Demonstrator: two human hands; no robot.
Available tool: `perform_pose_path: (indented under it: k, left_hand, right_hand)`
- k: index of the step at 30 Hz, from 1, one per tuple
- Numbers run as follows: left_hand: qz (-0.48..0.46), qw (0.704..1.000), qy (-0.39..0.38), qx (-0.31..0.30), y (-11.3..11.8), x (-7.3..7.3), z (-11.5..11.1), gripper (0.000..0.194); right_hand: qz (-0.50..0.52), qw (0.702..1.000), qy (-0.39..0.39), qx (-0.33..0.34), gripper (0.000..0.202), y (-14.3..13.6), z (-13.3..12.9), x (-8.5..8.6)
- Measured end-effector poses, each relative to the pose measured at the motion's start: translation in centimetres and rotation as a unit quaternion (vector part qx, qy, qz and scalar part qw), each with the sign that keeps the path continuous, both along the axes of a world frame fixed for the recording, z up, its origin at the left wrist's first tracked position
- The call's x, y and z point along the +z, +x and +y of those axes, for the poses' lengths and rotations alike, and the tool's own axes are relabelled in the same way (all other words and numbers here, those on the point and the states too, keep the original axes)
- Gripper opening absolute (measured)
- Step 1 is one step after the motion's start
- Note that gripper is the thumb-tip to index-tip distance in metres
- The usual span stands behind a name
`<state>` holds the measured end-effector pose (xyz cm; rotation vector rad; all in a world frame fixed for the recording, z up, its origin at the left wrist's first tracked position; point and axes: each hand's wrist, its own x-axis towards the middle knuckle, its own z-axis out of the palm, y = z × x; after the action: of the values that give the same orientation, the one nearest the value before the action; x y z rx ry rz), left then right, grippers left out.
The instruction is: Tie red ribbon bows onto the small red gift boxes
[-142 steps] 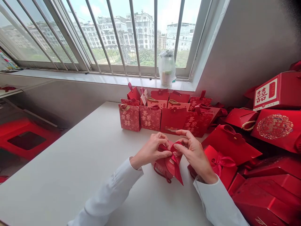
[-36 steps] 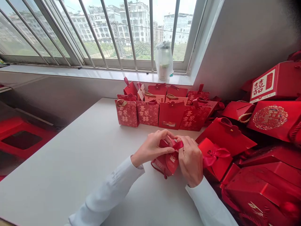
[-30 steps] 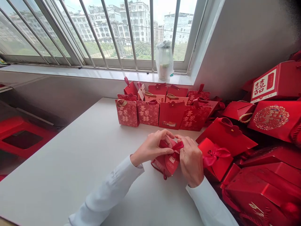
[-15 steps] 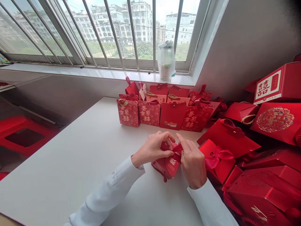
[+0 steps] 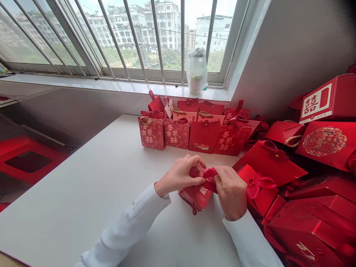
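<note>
A small red box (image 5: 196, 197) with pale characters lies tilted on the white table, between my two hands. My left hand (image 5: 183, 172) is at its upper left, thumb and fingers pinched on the dark red ribbon near the top of the box. On the right, my right hand (image 5: 230, 189) has its fingers closed on the other part of the red ribbon (image 5: 210, 173), which forms a loop between the hands. A small ribbon or cord end sticks out at the box's lower edge. My left fingertips are partly hidden behind the box and ribbon.
Several red gift bags (image 5: 177, 133) stand in rows at the back of the white table (image 5: 91, 189). A heap of red boxes (image 5: 311, 222) fills the right side. A plastic-wrapped jar (image 5: 196, 74) stands on the windowsill. At the far left is a red stool (image 5: 30, 159).
My right hand has shifted slightly right and its raised index finger has closed onto the ribbon, which is now drawn out to the right. My left hand has hardly moved.
</note>
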<state>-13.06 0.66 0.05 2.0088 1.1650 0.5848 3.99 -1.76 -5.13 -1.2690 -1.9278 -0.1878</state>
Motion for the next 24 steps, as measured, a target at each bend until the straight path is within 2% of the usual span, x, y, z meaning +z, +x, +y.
perform_pose_path:
  k: [3, 13, 24]
  left_hand:
    - [0.0, 1.0, 0.004, -0.004, 0.0, 0.0, 0.0, 0.016]
    - [-0.02, 1.0, -0.008, -0.02, 0.0, 0.0, 0.0, 0.016]
    - [0.002, 1.0, 0.009, -0.025, -0.1, 0.0, 0.0, 0.013]
  right_hand:
    - [0.013, 1.0, 0.008, -0.01, 0.026, -0.2, 0.0, -0.1]
    - [0.079, 0.996, -0.048, -0.019, 0.034, -0.8, -0.1, -0.6]
    - [0.116, 0.988, -0.093, -0.031, 0.035, -1.6, -0.6, 0.0]
